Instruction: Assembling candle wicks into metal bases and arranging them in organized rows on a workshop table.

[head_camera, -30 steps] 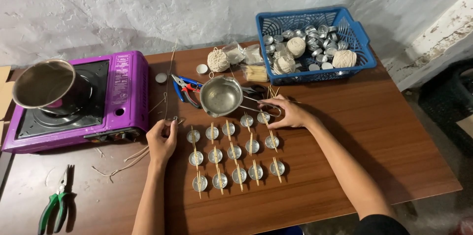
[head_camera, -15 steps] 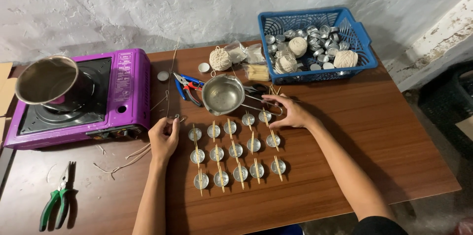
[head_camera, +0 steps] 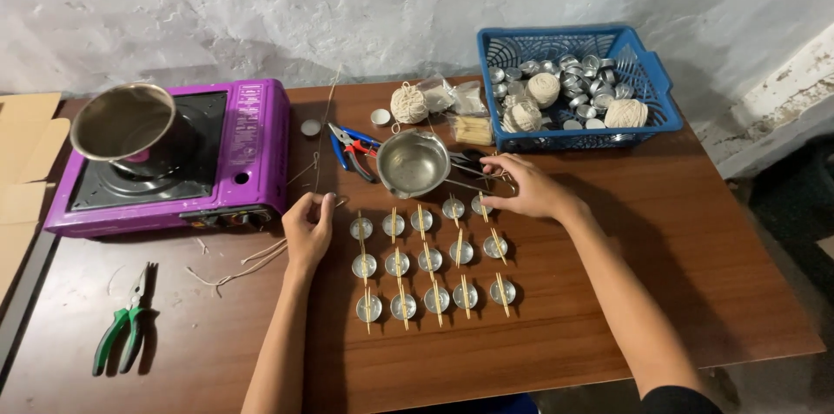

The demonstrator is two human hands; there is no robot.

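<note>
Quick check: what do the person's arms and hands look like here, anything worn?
Both arms are bare from wrist past the elbow. The left hand and right hand wear no gloves, and no rings, watch or bracelets show at this size. The only clothing in view is a dark sleeve edge on the right upper arm at the bottom of the frame. No sleeve shows on the left arm.
</note>
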